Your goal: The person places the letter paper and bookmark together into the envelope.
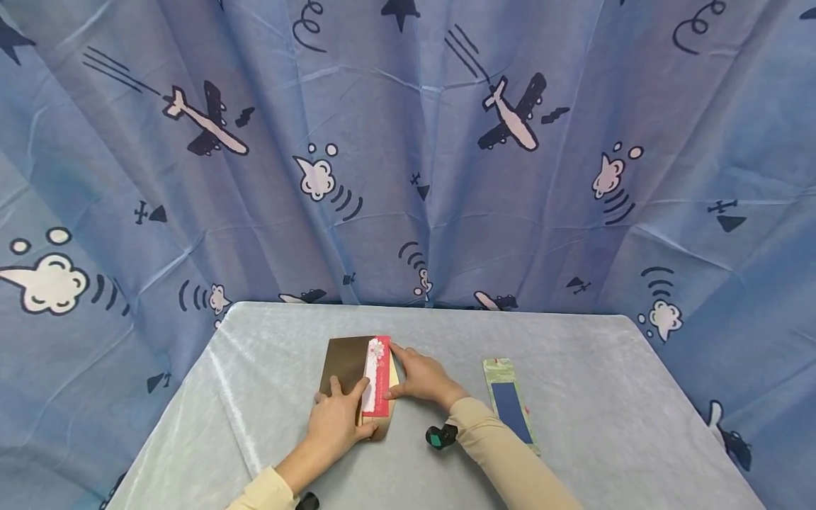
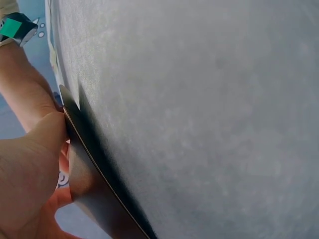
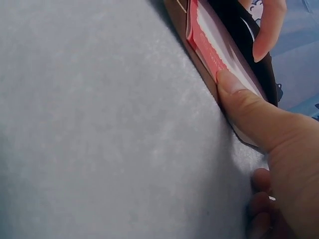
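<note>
A dark brown folder-like item [image 1: 344,360] lies on the table left of centre, a paler inner layer showing along its right side. On it sits a slim pink-and-white packet [image 1: 382,379] with a flower print near its far end. My left hand [image 1: 333,419] holds the folder at its near side, thumb at the near edge and fingers spread over the dark cover. From the right, my right hand [image 1: 426,377] pinches the packet's right edge between thumb and fingers. The right wrist view shows that thumb [image 3: 239,94] pressed on the pink packet, the dark cover raised beside it.
A long green packet with a dark blue panel [image 1: 510,407] lies to the right, close beside the right sleeve. A pale grey cloth [image 1: 605,404] covers the table. Behind its far edge hangs a blue curtain [image 1: 395,234] with airplane prints.
</note>
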A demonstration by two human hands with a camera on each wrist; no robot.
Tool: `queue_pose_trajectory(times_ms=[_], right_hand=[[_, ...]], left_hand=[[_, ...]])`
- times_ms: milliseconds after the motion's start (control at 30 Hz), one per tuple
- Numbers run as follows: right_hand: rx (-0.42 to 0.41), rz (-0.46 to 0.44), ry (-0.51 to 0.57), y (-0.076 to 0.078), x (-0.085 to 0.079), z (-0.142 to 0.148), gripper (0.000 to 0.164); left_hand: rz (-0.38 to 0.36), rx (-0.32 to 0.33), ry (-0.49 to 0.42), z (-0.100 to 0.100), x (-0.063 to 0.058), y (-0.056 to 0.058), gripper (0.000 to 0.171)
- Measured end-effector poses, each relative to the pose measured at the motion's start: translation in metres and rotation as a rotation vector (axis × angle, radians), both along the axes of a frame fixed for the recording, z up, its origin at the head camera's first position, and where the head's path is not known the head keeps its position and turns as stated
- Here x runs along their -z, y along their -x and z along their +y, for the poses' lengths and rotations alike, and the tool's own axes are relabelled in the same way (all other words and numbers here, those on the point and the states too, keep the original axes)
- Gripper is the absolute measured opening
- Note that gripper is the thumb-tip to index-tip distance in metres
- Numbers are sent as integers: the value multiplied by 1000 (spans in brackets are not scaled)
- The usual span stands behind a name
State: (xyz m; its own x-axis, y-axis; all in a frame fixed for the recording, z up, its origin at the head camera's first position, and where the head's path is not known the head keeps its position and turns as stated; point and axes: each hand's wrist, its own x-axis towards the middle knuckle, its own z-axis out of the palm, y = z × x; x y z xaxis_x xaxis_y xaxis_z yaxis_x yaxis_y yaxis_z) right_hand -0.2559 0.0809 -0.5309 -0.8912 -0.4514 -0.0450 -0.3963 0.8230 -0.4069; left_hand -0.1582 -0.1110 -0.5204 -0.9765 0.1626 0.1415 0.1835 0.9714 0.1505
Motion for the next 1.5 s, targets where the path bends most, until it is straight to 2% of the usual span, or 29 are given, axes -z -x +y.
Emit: queue_pose_trajectory(times_ms=[467,900,1500], right_hand=[[3,15,-13,-1,-2,-1,110],[-4,29,-39,2,1,-3,110],[5,30,-66,1,-2,-8,108]], left_hand=[[-2,-4,22,2,-5,-2,82],[5,4,36,1,1,0,83],[24,1,49,2,-3,-2,81]])
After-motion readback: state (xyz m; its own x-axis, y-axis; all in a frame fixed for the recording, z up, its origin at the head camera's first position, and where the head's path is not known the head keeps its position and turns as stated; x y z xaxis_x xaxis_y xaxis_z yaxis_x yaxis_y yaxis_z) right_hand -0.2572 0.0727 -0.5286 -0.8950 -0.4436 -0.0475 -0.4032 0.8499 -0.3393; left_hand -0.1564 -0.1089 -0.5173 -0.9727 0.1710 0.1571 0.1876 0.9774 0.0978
